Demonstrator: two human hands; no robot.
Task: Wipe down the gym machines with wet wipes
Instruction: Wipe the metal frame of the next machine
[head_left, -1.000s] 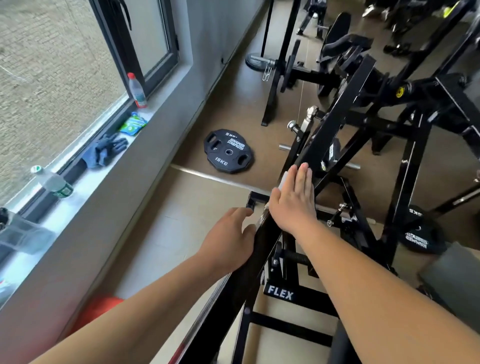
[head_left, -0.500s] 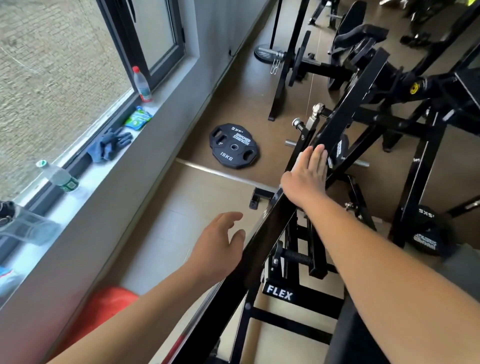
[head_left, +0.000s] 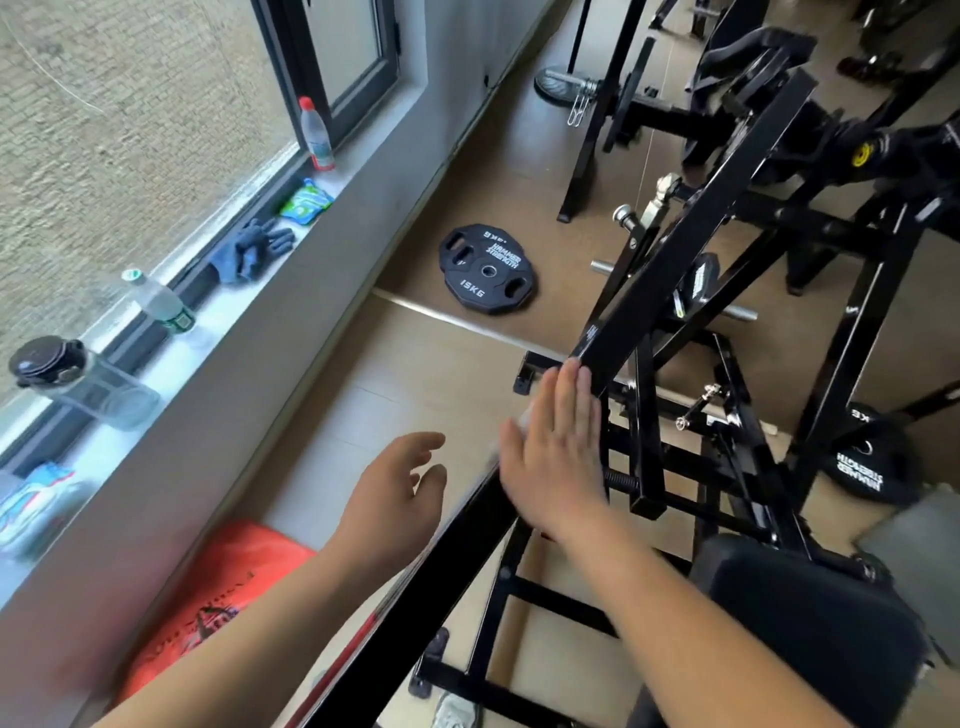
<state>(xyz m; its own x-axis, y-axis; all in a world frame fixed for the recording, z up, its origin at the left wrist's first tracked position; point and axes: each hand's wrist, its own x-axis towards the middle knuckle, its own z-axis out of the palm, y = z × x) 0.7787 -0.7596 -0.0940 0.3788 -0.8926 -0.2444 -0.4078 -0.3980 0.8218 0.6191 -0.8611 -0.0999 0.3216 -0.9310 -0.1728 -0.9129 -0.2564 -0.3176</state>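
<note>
So that the apparent wipe (head_left: 522, 419) meets the bar (head_left: 691, 249) fully, our right hand (head_left: 553, 460) presses flat; left hand (head_left: 392, 501) hovers, grip wide.

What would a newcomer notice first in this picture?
The right hand lies flat on the machine's slanted black bar, a white wipe peeking out beneath it, while the left hand hovers open beside the bar. Farther off, a black 15KG weight plate lies on the floor.

bare bar (head_left: 691, 244) ahead, crossbars (head_left: 644, 415) beneath.
</note>
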